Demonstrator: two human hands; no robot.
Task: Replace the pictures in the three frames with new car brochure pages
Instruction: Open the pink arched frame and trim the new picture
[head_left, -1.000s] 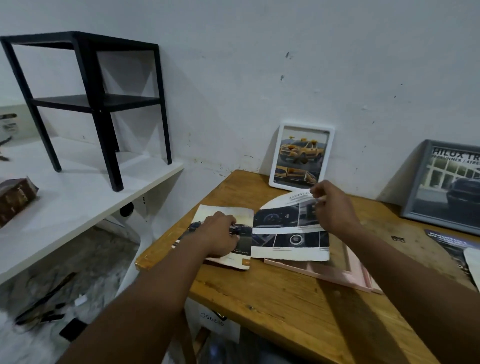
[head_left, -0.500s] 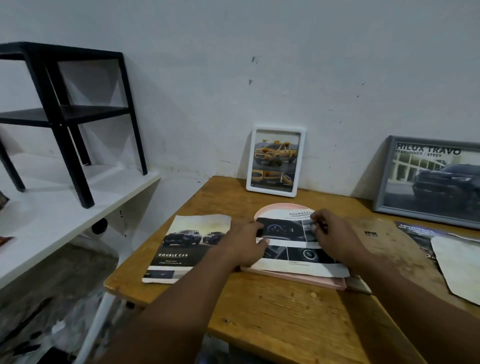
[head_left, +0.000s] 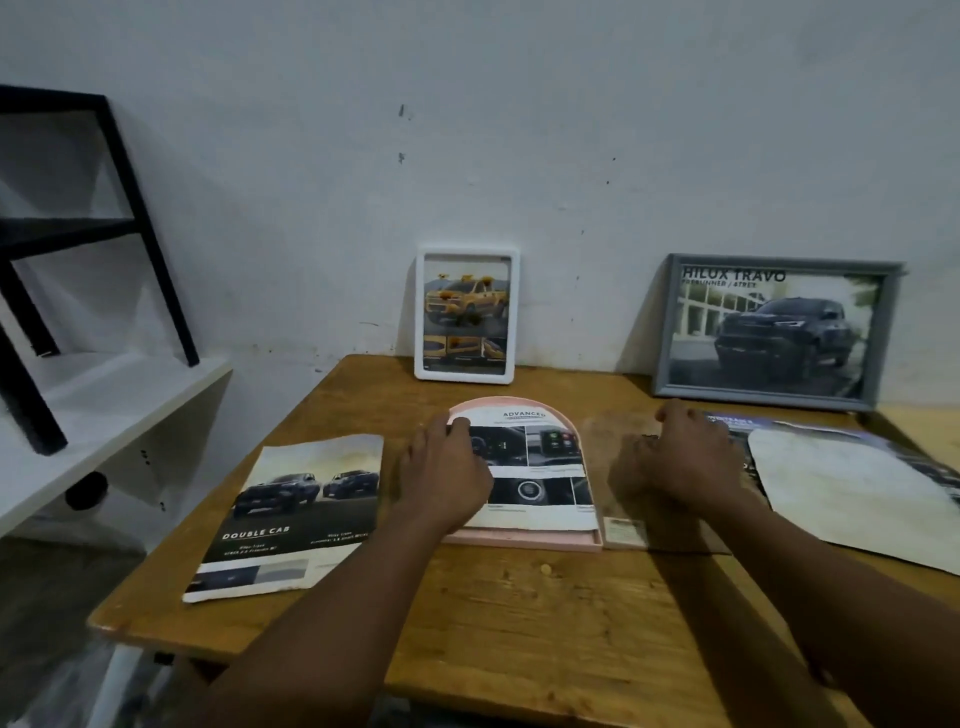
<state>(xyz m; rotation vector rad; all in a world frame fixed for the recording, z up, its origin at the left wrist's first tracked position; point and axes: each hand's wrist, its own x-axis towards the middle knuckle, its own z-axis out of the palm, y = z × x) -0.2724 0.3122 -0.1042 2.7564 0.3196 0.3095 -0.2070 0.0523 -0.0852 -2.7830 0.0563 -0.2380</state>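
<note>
Arch-cut dash page flat in pink frame; white, grey frames upright vs wall.

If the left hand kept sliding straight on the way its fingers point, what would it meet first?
The left hand points away along the page in the pink arched frame. Past the frame's curved top, it would likely meet the white frame leaning on the wall, though depth is unclear.

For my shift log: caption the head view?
Left hand presses brochure page into pink arched frame; right hand reaches for backing board.

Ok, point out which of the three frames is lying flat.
The pink arched frame, flat on the table under the left hand. The white frame and grey frame lean against the wall.
</note>
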